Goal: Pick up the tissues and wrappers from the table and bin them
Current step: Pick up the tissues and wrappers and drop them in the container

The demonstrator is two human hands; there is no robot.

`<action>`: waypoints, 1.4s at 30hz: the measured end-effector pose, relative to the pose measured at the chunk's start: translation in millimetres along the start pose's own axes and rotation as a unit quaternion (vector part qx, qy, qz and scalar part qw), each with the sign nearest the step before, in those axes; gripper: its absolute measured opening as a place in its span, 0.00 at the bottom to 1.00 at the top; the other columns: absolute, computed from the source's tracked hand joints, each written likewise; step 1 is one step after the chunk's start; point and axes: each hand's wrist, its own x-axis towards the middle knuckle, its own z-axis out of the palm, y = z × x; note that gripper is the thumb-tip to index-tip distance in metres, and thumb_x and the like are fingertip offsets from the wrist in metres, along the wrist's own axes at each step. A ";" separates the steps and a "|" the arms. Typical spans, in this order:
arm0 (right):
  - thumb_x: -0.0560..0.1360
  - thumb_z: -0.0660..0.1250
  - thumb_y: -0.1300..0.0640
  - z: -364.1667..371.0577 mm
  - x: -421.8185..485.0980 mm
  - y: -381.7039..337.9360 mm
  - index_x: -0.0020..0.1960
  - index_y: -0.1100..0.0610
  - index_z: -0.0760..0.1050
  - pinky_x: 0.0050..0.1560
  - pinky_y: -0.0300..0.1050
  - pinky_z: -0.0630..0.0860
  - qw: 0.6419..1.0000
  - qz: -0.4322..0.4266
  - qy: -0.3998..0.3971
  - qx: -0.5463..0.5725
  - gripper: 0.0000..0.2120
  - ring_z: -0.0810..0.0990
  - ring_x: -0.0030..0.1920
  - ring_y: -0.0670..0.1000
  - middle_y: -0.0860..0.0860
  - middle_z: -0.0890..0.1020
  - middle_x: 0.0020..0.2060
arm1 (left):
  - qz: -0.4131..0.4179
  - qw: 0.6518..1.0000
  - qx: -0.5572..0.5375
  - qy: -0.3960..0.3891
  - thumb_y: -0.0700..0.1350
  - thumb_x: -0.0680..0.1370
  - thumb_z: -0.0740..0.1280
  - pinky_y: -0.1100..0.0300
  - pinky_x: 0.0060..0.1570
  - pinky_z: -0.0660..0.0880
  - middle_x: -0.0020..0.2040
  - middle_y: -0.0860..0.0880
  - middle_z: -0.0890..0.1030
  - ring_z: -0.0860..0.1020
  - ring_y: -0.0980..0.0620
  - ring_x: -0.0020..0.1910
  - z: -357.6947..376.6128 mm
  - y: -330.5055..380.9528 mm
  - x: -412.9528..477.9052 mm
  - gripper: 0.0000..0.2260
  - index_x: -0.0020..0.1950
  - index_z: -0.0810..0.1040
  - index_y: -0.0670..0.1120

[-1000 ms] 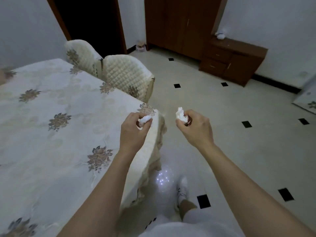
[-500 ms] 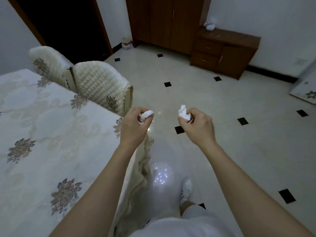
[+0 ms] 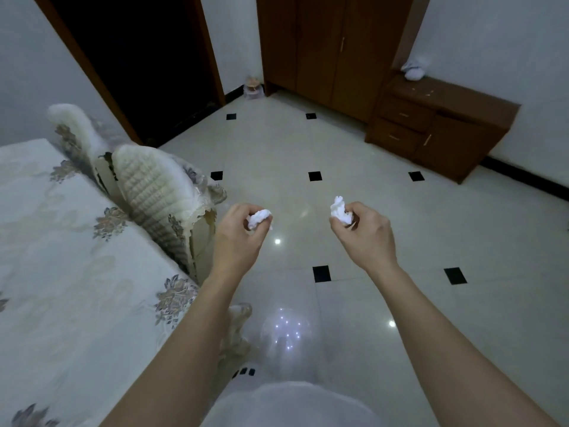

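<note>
Floor: glossy cream tiled floor (image 3: 400,226) with small black diamond insets, lying beneath both hands.
Surface: cream floral-cloth surface (image 3: 61,272) at left, its corner beside the left forearm.
Chair: cream quilted chair back (image 3: 154,195), just beside the surface edge.
Left grip: left hand (image 3: 237,241) clenched, pinching a crumpled white tissue wad (image 3: 259,217) over the floor, off the surface.
Right grip: right hand (image 3: 366,238) clenched on a second crumpled white tissue wad (image 3: 338,209), well apart from the surface.
Change: both grips as half a second ago; the surface now takes less of the view.
</note>
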 end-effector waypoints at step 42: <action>0.74 0.65 0.41 348.0 613.2 -137.3 0.33 0.52 0.68 0.34 0.46 0.72 0.973 -0.131 -0.180 0.058 0.18 0.74 0.31 0.49 0.48 0.74 0.28 | -0.132 0.978 0.050 0.151 0.44 0.76 0.70 0.74 0.42 0.67 0.43 0.56 0.79 0.76 0.61 0.45 75.8 -204.3 590.7 0.03 0.42 0.80 0.49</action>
